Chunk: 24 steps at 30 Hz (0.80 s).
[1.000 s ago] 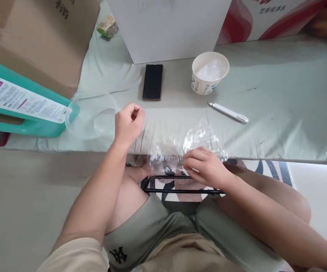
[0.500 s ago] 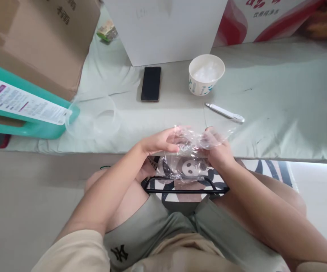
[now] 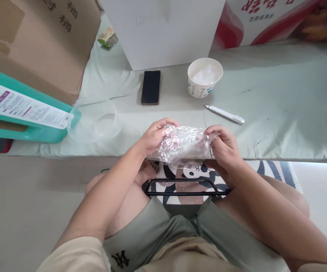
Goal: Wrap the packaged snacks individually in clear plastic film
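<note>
A crinkled clear plastic film (image 3: 184, 143), perhaps a thin bag, is stretched between my two hands above the table's front edge. My left hand (image 3: 155, 136) grips its left end, fingers curled round the bunched plastic. At the other end, my right hand (image 3: 222, 143) pinches a corner of it between thumb and fingers. Beyond my right hand lies a white pen-like tool (image 3: 224, 114), perhaps a slim cutter. Further back stands a paper bowl (image 3: 201, 88) with clear plastic inside it.
A black phone (image 3: 151, 87) lies near the white box (image 3: 166, 37). To the left are a clear plastic tub (image 3: 94, 126), a green-framed container (image 3: 43, 132) and a cardboard box (image 3: 47, 56). A small green packet (image 3: 107, 37) sits behind. Below is a black metal bar (image 3: 180, 193).
The plastic film has been drawn out flatter and lifted slightly between my hands. My right hand has shifted a little to the right and now pinches its corner.
</note>
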Each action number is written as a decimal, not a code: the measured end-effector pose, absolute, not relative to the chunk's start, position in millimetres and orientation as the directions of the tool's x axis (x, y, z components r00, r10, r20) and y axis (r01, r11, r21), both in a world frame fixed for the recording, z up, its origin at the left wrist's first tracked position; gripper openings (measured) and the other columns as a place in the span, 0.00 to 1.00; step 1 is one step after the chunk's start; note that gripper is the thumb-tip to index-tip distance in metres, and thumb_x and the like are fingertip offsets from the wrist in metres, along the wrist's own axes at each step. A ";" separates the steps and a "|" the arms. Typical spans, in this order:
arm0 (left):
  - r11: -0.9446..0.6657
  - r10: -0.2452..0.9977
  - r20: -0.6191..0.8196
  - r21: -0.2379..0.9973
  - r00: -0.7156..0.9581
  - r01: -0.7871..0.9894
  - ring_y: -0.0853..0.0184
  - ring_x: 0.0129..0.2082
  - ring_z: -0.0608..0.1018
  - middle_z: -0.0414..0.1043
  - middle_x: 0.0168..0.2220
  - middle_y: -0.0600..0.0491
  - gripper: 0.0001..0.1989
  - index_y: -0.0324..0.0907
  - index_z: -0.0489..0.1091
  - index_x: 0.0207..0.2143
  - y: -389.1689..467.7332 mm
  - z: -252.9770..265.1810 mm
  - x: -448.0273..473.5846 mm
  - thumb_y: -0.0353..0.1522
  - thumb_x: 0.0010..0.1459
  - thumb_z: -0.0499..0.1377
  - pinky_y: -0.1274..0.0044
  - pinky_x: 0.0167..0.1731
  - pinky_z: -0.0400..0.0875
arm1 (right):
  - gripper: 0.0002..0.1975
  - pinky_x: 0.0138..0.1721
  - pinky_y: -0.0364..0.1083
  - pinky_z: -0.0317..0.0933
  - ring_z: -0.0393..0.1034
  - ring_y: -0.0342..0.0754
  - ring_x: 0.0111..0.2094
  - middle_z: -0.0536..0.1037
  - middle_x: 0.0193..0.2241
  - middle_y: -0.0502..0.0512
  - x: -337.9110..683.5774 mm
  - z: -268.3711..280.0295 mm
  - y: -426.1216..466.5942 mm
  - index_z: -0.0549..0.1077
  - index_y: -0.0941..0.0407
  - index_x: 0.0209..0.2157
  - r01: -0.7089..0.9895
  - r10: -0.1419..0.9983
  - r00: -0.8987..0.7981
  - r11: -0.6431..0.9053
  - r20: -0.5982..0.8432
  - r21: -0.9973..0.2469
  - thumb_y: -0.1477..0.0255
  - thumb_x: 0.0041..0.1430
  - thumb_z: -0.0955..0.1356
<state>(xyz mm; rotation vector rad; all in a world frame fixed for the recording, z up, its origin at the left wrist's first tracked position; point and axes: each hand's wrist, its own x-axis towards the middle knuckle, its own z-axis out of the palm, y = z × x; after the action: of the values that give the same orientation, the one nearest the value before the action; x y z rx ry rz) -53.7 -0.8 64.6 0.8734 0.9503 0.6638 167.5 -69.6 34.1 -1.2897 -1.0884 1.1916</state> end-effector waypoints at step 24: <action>0.485 0.824 -0.318 0.823 0.468 -0.296 0.65 0.43 0.83 0.74 0.55 0.50 0.36 0.51 0.60 0.56 6.9 53.8 -56.9 0.31 0.46 0.71 0.68 0.48 0.76 | 0.14 0.47 0.53 0.71 0.77 0.50 0.40 0.81 0.36 0.54 166.9 30.5 -57.5 0.72 0.52 0.36 -0.112 0.955 -0.055 -0.297 -0.293 -0.948 0.60 0.52 0.75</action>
<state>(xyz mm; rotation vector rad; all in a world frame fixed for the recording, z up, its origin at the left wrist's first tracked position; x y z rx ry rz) -56.9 6.9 53.8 0.7738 0.7986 0.7776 166.9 -57.5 30.5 -1.3147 -0.9897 1.5092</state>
